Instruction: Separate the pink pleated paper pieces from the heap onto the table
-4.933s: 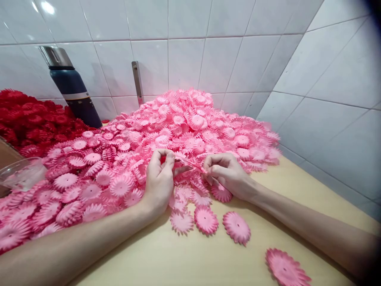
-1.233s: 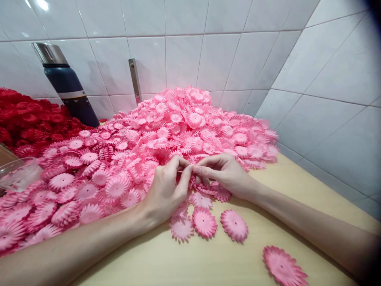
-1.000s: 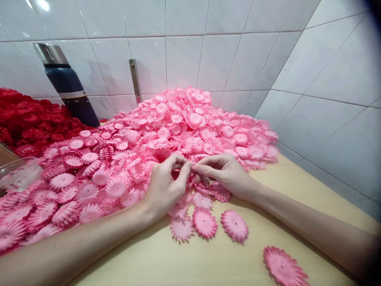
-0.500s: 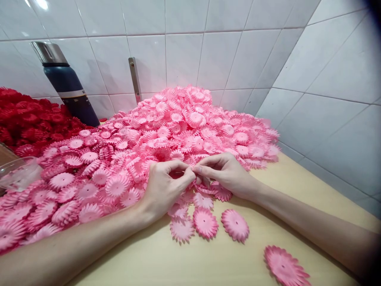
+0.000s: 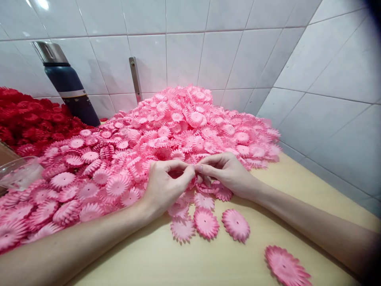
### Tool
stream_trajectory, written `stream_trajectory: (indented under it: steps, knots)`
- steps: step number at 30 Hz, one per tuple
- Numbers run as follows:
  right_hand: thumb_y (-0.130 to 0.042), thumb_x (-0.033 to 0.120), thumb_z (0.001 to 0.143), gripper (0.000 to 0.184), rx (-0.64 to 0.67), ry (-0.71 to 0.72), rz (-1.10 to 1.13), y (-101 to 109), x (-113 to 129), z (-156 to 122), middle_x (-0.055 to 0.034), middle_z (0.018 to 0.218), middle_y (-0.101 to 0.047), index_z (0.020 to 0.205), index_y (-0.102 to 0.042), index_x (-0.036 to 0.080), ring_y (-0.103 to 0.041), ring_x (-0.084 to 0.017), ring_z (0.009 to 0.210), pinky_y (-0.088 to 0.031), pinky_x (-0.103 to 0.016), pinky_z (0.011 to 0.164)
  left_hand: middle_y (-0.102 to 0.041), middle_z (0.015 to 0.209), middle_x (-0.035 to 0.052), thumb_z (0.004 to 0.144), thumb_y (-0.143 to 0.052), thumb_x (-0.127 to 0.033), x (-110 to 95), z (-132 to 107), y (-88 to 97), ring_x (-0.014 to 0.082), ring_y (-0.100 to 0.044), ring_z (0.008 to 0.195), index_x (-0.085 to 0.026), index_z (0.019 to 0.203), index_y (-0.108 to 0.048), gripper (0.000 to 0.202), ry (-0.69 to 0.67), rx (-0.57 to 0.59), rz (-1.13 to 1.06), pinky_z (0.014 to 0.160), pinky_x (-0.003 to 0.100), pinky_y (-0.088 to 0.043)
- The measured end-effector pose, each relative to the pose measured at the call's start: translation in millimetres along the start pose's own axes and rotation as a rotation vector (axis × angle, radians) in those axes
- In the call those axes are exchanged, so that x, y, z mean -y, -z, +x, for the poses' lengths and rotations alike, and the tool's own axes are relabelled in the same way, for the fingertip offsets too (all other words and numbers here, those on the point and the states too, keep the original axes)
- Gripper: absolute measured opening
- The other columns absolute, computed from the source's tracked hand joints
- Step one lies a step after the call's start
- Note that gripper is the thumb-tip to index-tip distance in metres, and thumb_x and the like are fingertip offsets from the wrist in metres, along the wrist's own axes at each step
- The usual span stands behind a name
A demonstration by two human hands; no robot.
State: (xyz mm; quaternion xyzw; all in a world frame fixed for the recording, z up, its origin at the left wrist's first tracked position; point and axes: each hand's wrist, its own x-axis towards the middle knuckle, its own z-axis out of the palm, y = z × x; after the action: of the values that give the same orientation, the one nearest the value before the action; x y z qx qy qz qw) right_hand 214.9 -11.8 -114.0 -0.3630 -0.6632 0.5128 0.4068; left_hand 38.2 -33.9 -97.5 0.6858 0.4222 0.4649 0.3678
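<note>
My left hand point(image 5: 168, 184) and my right hand point(image 5: 228, 172) meet fingertip to fingertip at the front of a large heap of pink artificial flower petal layers point(image 5: 190, 139). Thumb and forefinger are pinched together on each hand. Whatever lies between the fingertips is too small and too covered to make out. Right below the hands, several loose petal layers overlap on the table, among them a darker-edged pink one point(image 5: 206, 223) with a small centre hole. A similar petal layer point(image 5: 236, 225) lies just to its right, and another point(image 5: 287, 266) rests alone nearer to me.
A dark blue bottle point(image 5: 71, 87) with a metal cap stands at the back left, beside a heap of red petal layers point(image 5: 29, 121). A clear plastic container point(image 5: 20, 172) is at the left edge. White tiled walls point(image 5: 184, 55) border the pale yellow table point(image 5: 166, 258).
Both hands keep almost the same place and pinch, their fingertips shifting only very slightly. The petal layers on the table lie as before.
</note>
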Motion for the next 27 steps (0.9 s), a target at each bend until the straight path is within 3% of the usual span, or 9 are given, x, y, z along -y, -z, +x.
stream_trajectory:
  steps: [7,17,27]
  knots:
    - [-0.068,0.034,0.081,0.020,0.025,-0.001,-0.032,-0.4,1.5,-0.2,-0.0004,0.060,-0.066,0.074,-0.074,0.016,-0.053,-0.009,0.052,-0.043,-0.021,0.050,-0.072,0.065,0.0068,0.077,-0.061,-0.015,3.0,-1.7,1.1,0.0191,-0.067,0.064,-0.011,0.072,-0.076,0.017,0.041,0.018,0.005,0.062,0.028,-0.054]
    - [-0.068,0.031,0.080,0.018,-0.004,0.003,-0.034,-0.5,0.5,0.8,-0.0018,0.061,-0.066,0.073,-0.073,0.015,-0.053,-0.009,0.052,-0.044,-0.022,0.050,-0.072,0.066,0.0019,0.075,-0.061,-0.011,8.6,-0.2,0.3,0.0135,-0.065,0.061,-0.014,0.069,-0.074,0.014,0.003,-0.030,-0.016,0.057,0.020,-0.050]
    - [-0.071,0.031,0.077,0.017,0.011,0.000,-0.012,-0.6,1.8,0.1,-0.0016,0.062,-0.068,0.071,-0.073,0.015,-0.052,-0.009,0.052,-0.043,-0.022,0.050,-0.074,0.067,0.0065,0.080,-0.060,-0.017,1.8,-0.7,1.6,0.0179,-0.067,0.063,-0.012,0.073,-0.077,0.019,0.006,0.028,0.029,0.062,0.026,-0.053]
